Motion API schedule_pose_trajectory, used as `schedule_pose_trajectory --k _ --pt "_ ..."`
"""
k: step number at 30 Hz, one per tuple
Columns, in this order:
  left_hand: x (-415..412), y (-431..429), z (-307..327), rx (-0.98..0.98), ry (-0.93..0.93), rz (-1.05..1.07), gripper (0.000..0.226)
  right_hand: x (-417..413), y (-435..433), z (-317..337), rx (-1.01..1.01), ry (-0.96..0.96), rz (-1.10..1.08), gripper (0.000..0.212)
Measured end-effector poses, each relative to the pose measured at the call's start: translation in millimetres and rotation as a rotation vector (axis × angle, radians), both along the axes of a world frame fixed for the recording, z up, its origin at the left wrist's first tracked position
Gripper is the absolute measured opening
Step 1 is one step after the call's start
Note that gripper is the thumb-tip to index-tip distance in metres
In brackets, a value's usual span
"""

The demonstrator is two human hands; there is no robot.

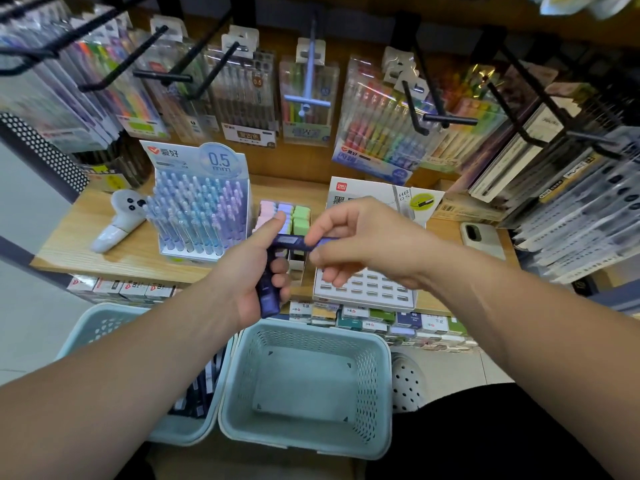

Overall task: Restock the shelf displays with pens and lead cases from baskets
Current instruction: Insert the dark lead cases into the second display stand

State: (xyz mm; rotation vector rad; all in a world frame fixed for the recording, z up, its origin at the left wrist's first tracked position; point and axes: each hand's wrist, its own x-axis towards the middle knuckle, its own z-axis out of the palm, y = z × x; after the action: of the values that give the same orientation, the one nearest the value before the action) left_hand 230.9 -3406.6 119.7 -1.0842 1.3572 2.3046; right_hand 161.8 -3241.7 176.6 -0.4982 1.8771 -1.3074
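My left hand (254, 271) grips a stack of dark blue lead cases (268, 299) above the shelf edge. One dark blue lead case (294, 242) lies across the top, with my right hand (360, 240) pinching its right end and my left thumb on its left end. Behind my right hand sits the white lead case display (367, 289) with rows of slots. The pen display (201, 209) marked 0.5 mm stands at the left, full of pastel pens. Below, the right basket (304, 386) is bare inside, and the left basket (104, 323) holds dark packs (204, 386).
A box of pastel erasers (287, 216) sits between the two displays. A white controller (121, 216) lies left on the wooden shelf (104, 251), a phone (483, 239) right. Black hooks with pen packs (377, 126) hang above. Small boxes (381, 322) line the lower shelf.
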Motion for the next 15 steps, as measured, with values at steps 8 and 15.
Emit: schedule_pose_trajectory --k 8,15 --pt "11.1 -12.5 -3.8 0.065 -0.048 0.011 0.028 -29.2 38.8 -26.7 0.06 -0.093 -0.207 0.02" --pt "21.0 -9.8 -9.0 0.135 0.006 0.037 0.014 -33.4 31.1 -68.8 0.368 0.581 -0.117 0.015"
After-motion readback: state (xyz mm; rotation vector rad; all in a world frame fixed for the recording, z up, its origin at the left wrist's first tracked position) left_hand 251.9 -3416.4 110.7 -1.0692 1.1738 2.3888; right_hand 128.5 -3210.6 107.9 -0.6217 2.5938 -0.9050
